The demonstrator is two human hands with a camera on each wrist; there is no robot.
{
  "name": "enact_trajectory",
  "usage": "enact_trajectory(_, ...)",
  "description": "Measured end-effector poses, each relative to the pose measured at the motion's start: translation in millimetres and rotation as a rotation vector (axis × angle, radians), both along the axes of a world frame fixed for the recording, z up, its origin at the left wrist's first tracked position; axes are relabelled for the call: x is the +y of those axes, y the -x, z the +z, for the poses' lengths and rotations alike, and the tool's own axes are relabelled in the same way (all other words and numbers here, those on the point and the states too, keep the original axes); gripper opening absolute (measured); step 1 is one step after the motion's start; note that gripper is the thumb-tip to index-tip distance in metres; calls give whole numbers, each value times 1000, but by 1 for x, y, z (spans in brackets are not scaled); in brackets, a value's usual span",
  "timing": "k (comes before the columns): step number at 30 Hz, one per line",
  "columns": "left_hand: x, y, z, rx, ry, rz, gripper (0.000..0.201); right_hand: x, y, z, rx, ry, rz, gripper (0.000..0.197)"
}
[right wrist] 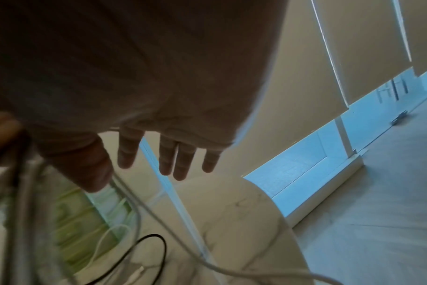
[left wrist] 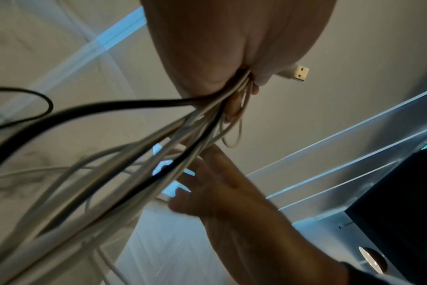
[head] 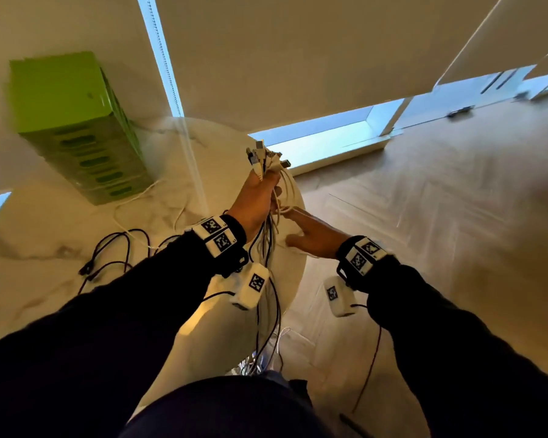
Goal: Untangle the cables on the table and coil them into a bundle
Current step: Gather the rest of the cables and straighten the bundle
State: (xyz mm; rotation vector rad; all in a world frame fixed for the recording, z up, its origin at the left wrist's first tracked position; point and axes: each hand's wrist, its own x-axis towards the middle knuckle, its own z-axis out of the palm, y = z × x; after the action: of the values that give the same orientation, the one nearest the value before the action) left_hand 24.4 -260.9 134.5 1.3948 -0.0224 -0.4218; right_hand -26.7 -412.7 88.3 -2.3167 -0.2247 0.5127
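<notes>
Left hand: my left hand (head: 256, 197) is raised over the far edge of the table, fingers curled tight round a bunch of cables (head: 268, 229); the grip is closed on them near their plug ends.
Plug ends: a cluster of connectors (head: 264, 159) sticks up out of my fist (mostly white, one white USB plug (left wrist: 299, 74) pokes out sideways in the left wrist view).
Cables: white and black strands hang from my fist, run down past my wrist and trail off the table's near edge toward the floor; whether they are fully untangled I cannot tell.
Right hand: my right hand (head: 314, 237) is just beside the hanging strands, lower than the left; fingers (right wrist: 168, 156) straight and spread, holding nothing; the thumb lies close to a white strand, contact unclear.
Table: round marble-patterned table (head: 45, 248); more black cable loops (head: 114, 254) and a thin white cable (head: 133, 200) lie loose on it, apart from the bunch.
Green box: a green box (head: 76, 121) stands at the table's far left side, well apart from my hands.
</notes>
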Motion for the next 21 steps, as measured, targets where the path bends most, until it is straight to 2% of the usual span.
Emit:
enact_trajectory(4, -19, 5, -9, 10, -66, -41, 24, -1, 18, 11, 74, -76, -85, 29)
enact_trajectory(8, -28, 8, -12, 27, -39, -69, 16, -29, 31, 14, -3, 68, -115, 37)
enact_trajectory(16, -30, 9, -33, -6, 6, -117, 15, -75, 41, -4, -160, 294, -239, 24)
enact_trajectory(18, -24, 7, -33, 11, 43, -104, 14, -90, 46, -20, -44, 507, -157, 24)
enact_trajectory(21, -16, 6, -32, 40, 101, -112, 15, -99, 60, -42, 343, 815, -31, 32)
